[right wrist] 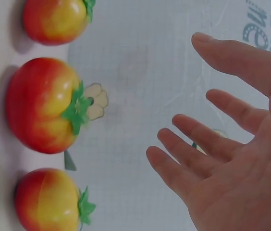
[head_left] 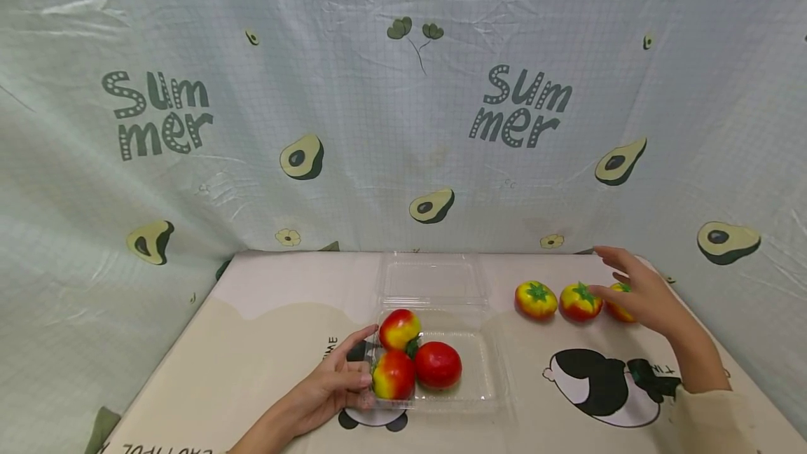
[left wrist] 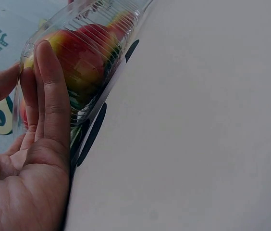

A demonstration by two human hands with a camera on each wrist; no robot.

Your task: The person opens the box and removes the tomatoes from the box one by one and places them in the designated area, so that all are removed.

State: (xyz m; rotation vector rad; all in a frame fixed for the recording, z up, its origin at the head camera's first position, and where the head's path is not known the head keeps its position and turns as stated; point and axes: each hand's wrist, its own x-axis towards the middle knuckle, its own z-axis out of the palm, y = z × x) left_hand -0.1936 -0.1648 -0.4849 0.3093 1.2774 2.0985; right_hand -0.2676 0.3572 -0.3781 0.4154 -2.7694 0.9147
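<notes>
My left hand (head_left: 334, 384) rests against the left side of a clear plastic clamshell box (head_left: 476, 363). In the left wrist view its fingers (left wrist: 54, 96) lie fairly straight along the ribbed outer wall. Inside the box are a red-and-yellow toy tomato (head_left: 400, 328), another such tomato (head_left: 394, 375) and a redder one (head_left: 438, 365). My right hand (head_left: 643, 293), fingers spread and holding nothing, hovers at the right tomato (head_left: 621, 303), partly hiding it. Its thumb overlaps the middle tomato (head_left: 581, 302) in the head view; the third tomato (head_left: 536, 300) lies left of these.
The box's transparent lid (head_left: 431, 280) lies folded back behind it. A printed cloth (head_left: 353, 104) hangs as a backdrop at the table's far edge. A patterned cover (head_left: 265, 349) lies over the table.
</notes>
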